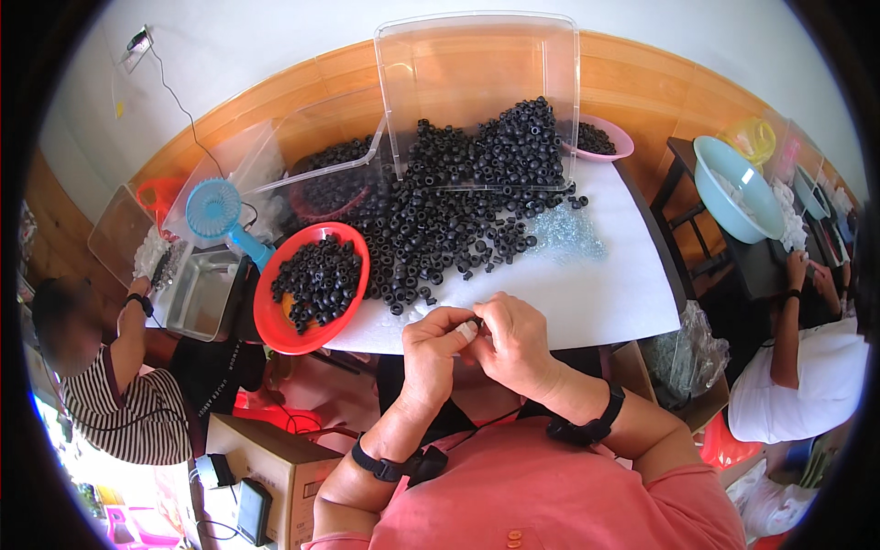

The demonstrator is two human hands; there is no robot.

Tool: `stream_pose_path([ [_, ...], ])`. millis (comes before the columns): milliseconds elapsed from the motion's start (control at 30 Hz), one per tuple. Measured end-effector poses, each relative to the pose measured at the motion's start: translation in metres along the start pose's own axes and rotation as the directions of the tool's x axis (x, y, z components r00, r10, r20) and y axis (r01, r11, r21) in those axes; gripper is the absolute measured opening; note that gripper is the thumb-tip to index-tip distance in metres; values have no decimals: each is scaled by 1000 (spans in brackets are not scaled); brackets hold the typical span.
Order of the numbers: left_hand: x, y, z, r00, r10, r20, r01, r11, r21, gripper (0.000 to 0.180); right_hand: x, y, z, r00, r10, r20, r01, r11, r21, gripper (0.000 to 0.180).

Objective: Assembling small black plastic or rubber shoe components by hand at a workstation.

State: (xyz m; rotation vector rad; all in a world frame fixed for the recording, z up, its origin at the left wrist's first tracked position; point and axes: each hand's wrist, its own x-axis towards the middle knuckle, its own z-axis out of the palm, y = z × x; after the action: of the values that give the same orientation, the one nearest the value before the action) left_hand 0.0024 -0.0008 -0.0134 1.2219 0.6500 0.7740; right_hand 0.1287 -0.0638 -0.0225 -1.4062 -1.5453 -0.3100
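My left hand [433, 356] and my right hand [515, 346] meet over the front edge of the table. Fingertips of both are pinched together around a small black ring-like part [477, 323], mostly covered by the fingers. Beyond them spreads a large heap of similar black parts [431, 225], spilling from a clear plastic bin [477, 69] tipped on its side. A pile of tiny clear bluish pieces [566, 235] lies to the right of the heap. Left of my hands, a red bowl [264, 316] holds more black parts.
A blue handheld fan [214, 211] and a metal tray [203, 298] stand left. A pink bowl [621, 139] sits back right. People work at either side, one in stripes [147, 412], one in white [797, 385]. A light-blue basin [733, 197] rests on the right-hand table.
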Motion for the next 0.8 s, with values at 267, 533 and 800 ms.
stream_pose_path([
  [267,-1,13,3,998,-53,31,52,998,35,17,6,14,-10,999,-23,41,26,998,-52,29],
  [533,5,5,-2,997,-60,54,59,998,33,16,2,8,-8,999,-3,40,3,1000,-5,34],
  [800,3,7,3,997,-72,24,70,995,72,14,8,8,-10,995,7,97,-1,998,-64,26],
])
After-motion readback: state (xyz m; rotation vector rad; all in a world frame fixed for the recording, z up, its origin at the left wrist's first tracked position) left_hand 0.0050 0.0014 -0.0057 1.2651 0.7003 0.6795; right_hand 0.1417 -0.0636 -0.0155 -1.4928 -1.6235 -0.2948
